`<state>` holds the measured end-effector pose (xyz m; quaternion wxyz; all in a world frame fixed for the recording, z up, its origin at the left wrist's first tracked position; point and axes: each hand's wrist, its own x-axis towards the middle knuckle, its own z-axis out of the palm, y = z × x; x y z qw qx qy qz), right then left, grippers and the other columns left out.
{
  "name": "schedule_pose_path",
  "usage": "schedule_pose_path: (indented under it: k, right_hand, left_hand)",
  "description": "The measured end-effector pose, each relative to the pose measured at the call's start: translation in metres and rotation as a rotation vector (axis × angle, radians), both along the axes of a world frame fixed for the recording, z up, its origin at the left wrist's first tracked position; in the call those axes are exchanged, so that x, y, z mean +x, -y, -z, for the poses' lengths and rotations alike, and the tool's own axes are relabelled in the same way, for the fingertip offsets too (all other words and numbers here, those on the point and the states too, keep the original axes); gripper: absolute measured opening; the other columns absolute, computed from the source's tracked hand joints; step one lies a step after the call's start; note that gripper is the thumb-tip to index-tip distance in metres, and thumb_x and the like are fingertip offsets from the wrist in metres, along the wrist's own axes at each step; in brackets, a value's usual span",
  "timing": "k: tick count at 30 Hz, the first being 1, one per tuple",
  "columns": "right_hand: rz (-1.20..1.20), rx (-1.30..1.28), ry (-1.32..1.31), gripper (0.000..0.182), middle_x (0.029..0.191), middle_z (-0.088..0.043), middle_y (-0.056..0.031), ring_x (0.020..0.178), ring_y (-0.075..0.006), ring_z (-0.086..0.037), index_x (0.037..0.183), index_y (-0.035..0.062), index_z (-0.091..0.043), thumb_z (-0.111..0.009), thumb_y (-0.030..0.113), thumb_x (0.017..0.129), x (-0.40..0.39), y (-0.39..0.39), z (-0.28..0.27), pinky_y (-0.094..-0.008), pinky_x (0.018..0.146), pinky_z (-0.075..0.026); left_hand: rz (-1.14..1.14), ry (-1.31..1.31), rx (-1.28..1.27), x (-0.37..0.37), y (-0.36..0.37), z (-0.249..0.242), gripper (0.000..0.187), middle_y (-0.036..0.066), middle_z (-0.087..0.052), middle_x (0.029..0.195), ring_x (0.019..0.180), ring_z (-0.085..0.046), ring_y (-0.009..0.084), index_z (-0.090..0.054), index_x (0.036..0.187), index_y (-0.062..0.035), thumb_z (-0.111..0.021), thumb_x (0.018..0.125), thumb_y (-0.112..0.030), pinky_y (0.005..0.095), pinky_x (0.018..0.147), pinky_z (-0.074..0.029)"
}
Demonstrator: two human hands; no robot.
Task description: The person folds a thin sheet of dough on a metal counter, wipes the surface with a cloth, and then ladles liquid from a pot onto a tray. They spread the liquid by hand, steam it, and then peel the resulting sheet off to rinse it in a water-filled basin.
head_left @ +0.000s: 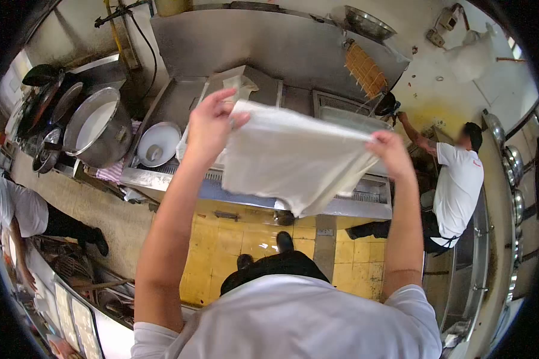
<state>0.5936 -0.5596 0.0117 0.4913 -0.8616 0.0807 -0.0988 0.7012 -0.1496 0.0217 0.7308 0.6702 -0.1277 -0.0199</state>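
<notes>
A white cloth point(293, 155) hangs spread out in front of me, its lower edge uneven and drooping at one point. My left hand point(212, 122) pinches its upper left corner, and my right hand point(392, 152) grips the upper right corner with closed fingers. Behind the cloth, a steel counter point(179, 99) carries a tray partly covered by my left hand and the cloth. Another piece of pale cloth point(238, 87) lies on that tray. To the left of my left forearm stands a white bowl point(160, 143) with a small cup-like item inside.
A large steel pot point(111, 134) of white liquid stands at left, with pans beyond it. A co-worker point(461, 179) in a white shirt works at the right; another person point(24, 206) is at far left. A tray of pale pieces point(81, 317) sits at lower left.
</notes>
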Motion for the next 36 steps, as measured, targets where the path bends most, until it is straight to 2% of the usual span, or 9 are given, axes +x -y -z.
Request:
schedule_pose_path:
  k: [5, 11, 16, 19, 24, 28, 32, 35, 36]
  right_hand:
    - [0.223, 0.039, 0.265, 0.019, 0.088, -0.066, 0.0011, 0.074, -0.0088, -0.057, 0.111, 0.0017, -0.070, -0.064, 0.009, 0.095, 0.034, 0.100, -0.079, -0.0251, 0.071, -0.046]
    - [0.320, -0.017, 0.349, 0.018, 0.097, -0.068, -0.0026, 0.087, -0.0120, -0.060, 0.111, 0.0002, -0.070, -0.062, 0.006, 0.096, 0.026, 0.181, -0.110, -0.0270, 0.079, -0.048]
    - [0.338, -0.384, 0.109, 0.020, 0.088, -0.073, -0.0073, 0.086, -0.0158, -0.064, 0.097, -0.0025, -0.072, -0.059, -0.003, 0.082, 0.040, 0.224, -0.004, -0.0323, 0.082, -0.051]
    - [0.341, -0.466, -0.101, 0.020, 0.091, -0.073, -0.0216, 0.088, -0.0333, -0.072, 0.093, 0.0037, -0.075, -0.064, 0.003, 0.077, 0.061, 0.295, 0.168, -0.0405, 0.080, -0.055]
    - [0.055, -0.589, -0.175, 0.019, 0.109, -0.067, -0.0245, 0.108, -0.0423, -0.061, 0.095, 0.0049, -0.075, -0.067, 0.007, 0.077, 0.067, 0.235, 0.233, -0.0461, 0.096, -0.051]
    - [0.005, -0.846, -0.243, 0.019, 0.109, -0.066, -0.0251, 0.107, -0.0442, -0.061, 0.095, 0.0052, -0.075, -0.066, 0.009, 0.079, 0.074, 0.220, 0.243, -0.0481, 0.095, -0.050]
    - [-0.070, -0.660, -0.493, 0.022, 0.101, -0.069, -0.0252, 0.096, -0.0459, -0.066, 0.095, 0.0027, -0.075, -0.066, 0.015, 0.080, 0.081, 0.175, 0.205, -0.0516, 0.088, -0.053]
    - [-0.172, -0.602, -0.538, 0.019, 0.094, -0.072, -0.0234, 0.088, -0.0437, -0.069, 0.091, 0.0059, -0.075, -0.068, 0.020, 0.081, 0.092, 0.185, 0.253, -0.0524, 0.081, -0.055]
    - [-0.307, -0.762, -0.458, 0.022, 0.090, -0.073, -0.0222, 0.085, -0.0355, -0.073, 0.087, 0.0021, -0.073, -0.067, 0.023, 0.082, 0.101, 0.203, 0.291, -0.0460, 0.077, -0.057]
  left_hand:
    - [0.090, 0.109, -0.121, 0.052, 0.104, -0.047, 0.057, 0.008, -0.074, 0.104, 0.095, -0.067, 0.0137, -0.055, 0.139, 0.0028, -0.077, 0.086, 0.001, 0.0265, 0.087, -0.052]
    - [0.187, 0.218, -0.244, 0.090, 0.206, -0.052, 0.053, 0.008, -0.075, 0.101, 0.091, -0.067, 0.0130, -0.057, 0.135, 0.0077, -0.077, 0.087, 0.000, 0.0279, 0.085, -0.054]
    - [0.292, -0.062, 0.007, 0.109, 0.277, 0.064, 0.035, 0.007, -0.075, 0.102, 0.089, -0.068, 0.0136, -0.071, 0.120, -0.0003, -0.076, 0.085, -0.001, 0.0310, 0.084, -0.055]
    - [0.207, 0.103, 0.556, 0.109, 0.322, 0.185, 0.033, 0.013, -0.077, 0.096, 0.087, -0.074, 0.0269, -0.077, 0.108, -0.0050, -0.083, 0.079, -0.021, 0.0387, 0.079, -0.057]
    - [0.469, 0.363, 0.984, 0.079, 0.368, 0.281, 0.022, 0.015, -0.075, 0.099, 0.095, -0.072, 0.0336, -0.079, 0.100, -0.0098, -0.068, 0.083, -0.019, 0.0445, 0.089, -0.056]
    - [0.675, 0.481, 1.352, 0.066, 0.383, 0.273, 0.020, 0.017, -0.074, 0.103, 0.105, -0.068, 0.0358, -0.077, 0.096, -0.0074, -0.062, 0.084, -0.011, 0.0450, 0.095, -0.054]
    - [0.539, 0.487, 1.000, 0.056, 0.371, 0.269, 0.021, 0.019, -0.070, 0.114, 0.113, -0.064, 0.0364, -0.073, 0.100, -0.0037, -0.063, 0.082, -0.005, 0.0438, 0.101, -0.050]
    - [0.329, 0.542, 0.805, 0.039, 0.343, 0.271, 0.022, 0.017, -0.069, 0.119, 0.112, -0.064, 0.0365, -0.072, 0.104, -0.0041, -0.065, 0.084, -0.009, 0.0466, 0.100, -0.050]
    - [0.331, 0.449, 0.766, 0.031, 0.326, 0.259, 0.022, 0.016, -0.069, 0.122, 0.114, -0.064, 0.0353, -0.072, 0.106, -0.0041, -0.066, 0.085, -0.009, 0.0455, 0.101, -0.050]
